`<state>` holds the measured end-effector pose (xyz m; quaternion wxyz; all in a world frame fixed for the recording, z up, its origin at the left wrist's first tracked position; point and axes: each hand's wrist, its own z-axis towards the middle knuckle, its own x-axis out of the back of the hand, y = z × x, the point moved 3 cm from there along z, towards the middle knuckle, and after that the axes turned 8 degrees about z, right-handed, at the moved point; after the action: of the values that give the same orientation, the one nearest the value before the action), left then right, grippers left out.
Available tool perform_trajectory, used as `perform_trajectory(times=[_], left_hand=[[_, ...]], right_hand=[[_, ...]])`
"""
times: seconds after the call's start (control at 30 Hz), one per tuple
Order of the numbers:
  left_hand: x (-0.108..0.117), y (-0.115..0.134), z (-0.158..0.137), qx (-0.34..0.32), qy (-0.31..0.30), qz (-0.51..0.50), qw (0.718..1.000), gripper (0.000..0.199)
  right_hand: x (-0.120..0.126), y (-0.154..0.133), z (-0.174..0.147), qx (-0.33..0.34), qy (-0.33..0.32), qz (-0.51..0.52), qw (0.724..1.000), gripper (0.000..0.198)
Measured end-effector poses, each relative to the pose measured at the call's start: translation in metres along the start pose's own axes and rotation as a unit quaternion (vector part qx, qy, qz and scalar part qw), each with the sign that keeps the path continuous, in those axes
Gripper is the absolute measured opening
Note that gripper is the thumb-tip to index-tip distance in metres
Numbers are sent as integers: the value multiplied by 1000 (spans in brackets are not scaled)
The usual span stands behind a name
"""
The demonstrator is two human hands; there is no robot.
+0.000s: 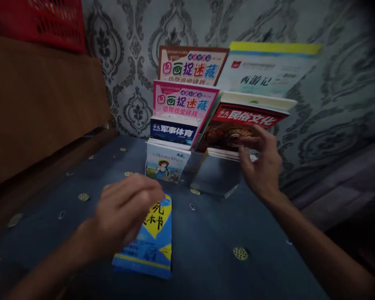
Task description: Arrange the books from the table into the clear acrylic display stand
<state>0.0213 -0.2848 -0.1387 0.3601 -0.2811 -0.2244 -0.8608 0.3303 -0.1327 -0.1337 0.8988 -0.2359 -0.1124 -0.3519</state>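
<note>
My left hand (128, 210) is over a blue and yellow book (156, 250) that lies on the dark blue cloth. Its fingers are bent and pressed together, and it hides the book's upper left part. Whether they touch the book or hold anything, I cannot tell. My right hand (262, 160) is at the right side of a tiered clear rack, thumb and fingers apart. It is beside a dark-covered book (218, 173) in the front right slot and in front of a red-topped book (237, 118). Nothing shows in its grasp.
The rack's left column holds a pale book (165, 164), a dark blue book (175, 131), a pink book (184, 100) and a brown-edged book (190, 62). A white and yellow book (265, 71) stands at the back right. A brown box (43, 104) and red basket (71, 25) are at the left.
</note>
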Motion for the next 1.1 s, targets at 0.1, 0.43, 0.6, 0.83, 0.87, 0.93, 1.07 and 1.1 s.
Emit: perform_trajectory(times=[0.1,0.43,0.6,0.83,0.87,0.93,1.07,1.1], left_hand=[[-43,-48,-30,134,-95,18,986,28],[-105,-91,-142,282,-174,89,939,48],[-119,-93,-151,252,-100,97,958,46],[-126,-98,-160,234,-33,81,968,40],[-126,-98,-160,238,-28,75,968,39],[-127,-97,-159,256,-25,64,964,37],[-127,-99,-159,286,-33,53,956,38],[-126,-101,-159,288,-38,52,956,39]], right_hand=[[-13,-31,-51,14,-48,54,997,35],[-98,-95,-226,-244,-318,168,900,49],[-100,-95,-234,-235,-338,167,896,50],[-96,-92,-235,-190,-335,152,910,47],[-96,-92,-235,-182,-332,153,913,47],[-99,-91,-238,-171,-319,156,919,46],[-107,-88,-246,-188,-258,155,935,44],[-110,-87,-248,-196,-245,155,937,44]])
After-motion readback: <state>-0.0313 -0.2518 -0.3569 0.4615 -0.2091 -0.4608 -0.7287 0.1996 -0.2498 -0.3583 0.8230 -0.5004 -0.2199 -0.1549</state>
